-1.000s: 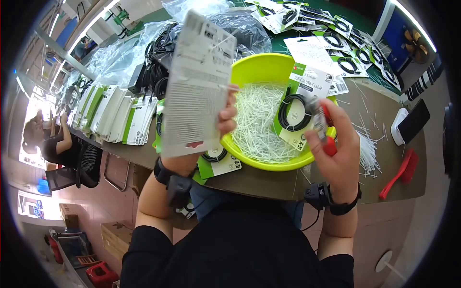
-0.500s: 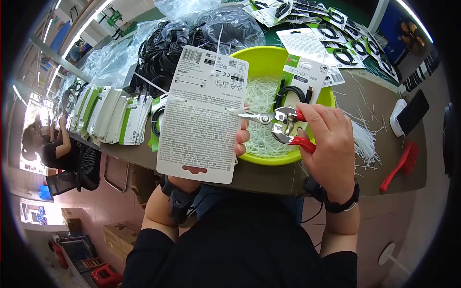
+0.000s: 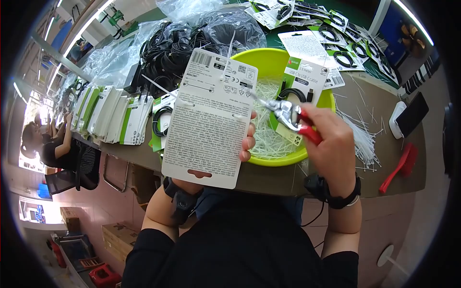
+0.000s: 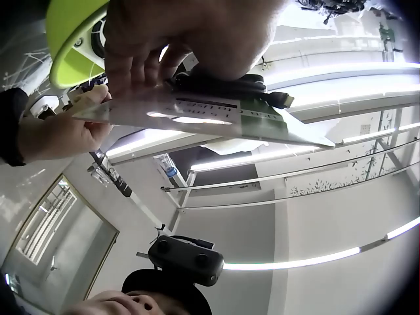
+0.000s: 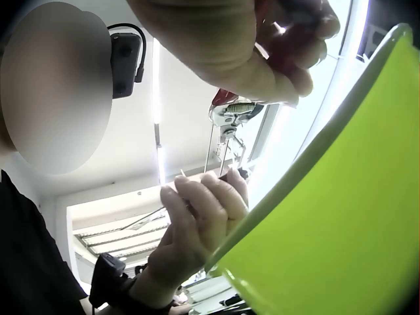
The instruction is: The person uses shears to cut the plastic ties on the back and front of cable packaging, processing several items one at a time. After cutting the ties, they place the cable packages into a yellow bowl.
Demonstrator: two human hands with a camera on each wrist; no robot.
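Observation:
My left hand [image 3: 248, 142] grips a printed cable card [image 3: 205, 129] from behind, its fingertips showing along the right edge. The text side faces up in the head view. In the left wrist view a black cable [image 4: 223, 84] lies against the card's other side. White cable tie tails stick out past it, one tail [image 3: 232, 43] at the top and another [image 3: 158, 85] at the left. My right hand [image 3: 331, 139] holds red-handled cutting pliers [image 3: 288, 115], fingers curled round the handles. Their tips point at the card's upper right edge.
A lime green basin [image 3: 269, 55] full of white tie offcuts stands behind the hands, a carded USB-C cable [image 3: 302, 81] on it. Stacked cards [image 3: 103, 115], bundled black cables [image 3: 168, 60], loose ties [image 3: 365, 146], a red brush [image 3: 402, 168] and a phone [image 3: 414, 113] lie around.
The card has turned from steeply tilted to facing the head camera and come lower. The pliers moved left to the tie at its right side, then drew back slightly and tilted upward.

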